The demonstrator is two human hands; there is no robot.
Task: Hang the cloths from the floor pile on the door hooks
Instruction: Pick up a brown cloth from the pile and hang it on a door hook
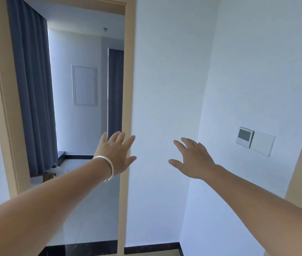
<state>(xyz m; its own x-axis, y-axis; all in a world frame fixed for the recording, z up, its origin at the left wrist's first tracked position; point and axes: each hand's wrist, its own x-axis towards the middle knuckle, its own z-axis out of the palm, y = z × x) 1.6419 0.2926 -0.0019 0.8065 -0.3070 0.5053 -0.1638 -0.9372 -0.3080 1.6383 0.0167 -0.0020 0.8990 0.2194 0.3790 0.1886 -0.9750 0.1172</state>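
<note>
left hand (116, 154), right hand (192, 159) spread, empty; left overlaps door frame (126, 89) edge.

Neither the cloths, the floor pile nor the door hooks show from where I stand. I see only my two bare hands stretched out before me, palms away, fingers spread, holding nothing: my left hand (116, 154) at 9 o'clock of centre, my right hand (194, 157) at 3 o'clock, well apart.
</note>
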